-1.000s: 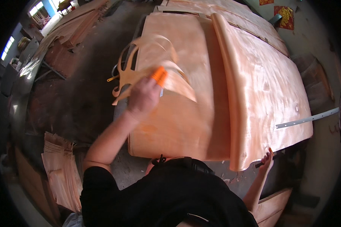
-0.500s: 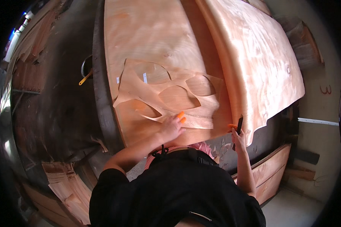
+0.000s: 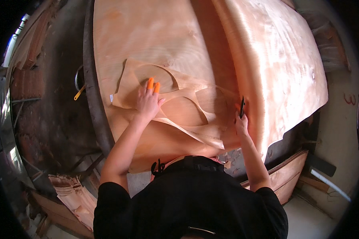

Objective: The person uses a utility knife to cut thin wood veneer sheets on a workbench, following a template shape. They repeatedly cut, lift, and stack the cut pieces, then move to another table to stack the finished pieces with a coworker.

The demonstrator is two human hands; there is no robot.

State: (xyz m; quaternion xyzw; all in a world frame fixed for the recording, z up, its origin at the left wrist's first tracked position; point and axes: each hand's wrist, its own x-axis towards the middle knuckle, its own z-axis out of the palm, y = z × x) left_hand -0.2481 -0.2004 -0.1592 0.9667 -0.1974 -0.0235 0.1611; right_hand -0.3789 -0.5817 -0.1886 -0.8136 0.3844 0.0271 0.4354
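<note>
A thin wood veneer piece (image 3: 189,91) with several rounded, leaf-shaped holes lies on a larger veneer sheet (image 3: 147,30). My left hand (image 3: 148,102) rests palm down at its left part, fingers stretched out, orange covers on two fingertips. The piece's near edge is bowed into a wave. To the right, my right hand (image 3: 241,122) is closed around a slim black knife (image 3: 242,106) that points away from me; its blade cannot be made out. That hand is beside the folded-over veneer (image 3: 281,67). A small white label (image 3: 111,97) sits at the sheet's left edge.
A dark bench edge (image 3: 92,79) runs along the sheet's left side. Beyond it lies a yellow-handled tool (image 3: 79,92) by a round metal rim. Veneer scraps (image 3: 73,199) are at lower left, and stacked boards (image 3: 285,175) lean at lower right.
My left hand has moved away from me and left, onto the holed piece, whose near edge has shifted nearer me and bowed. My right hand with the knife has moved forward and slightly left.
</note>
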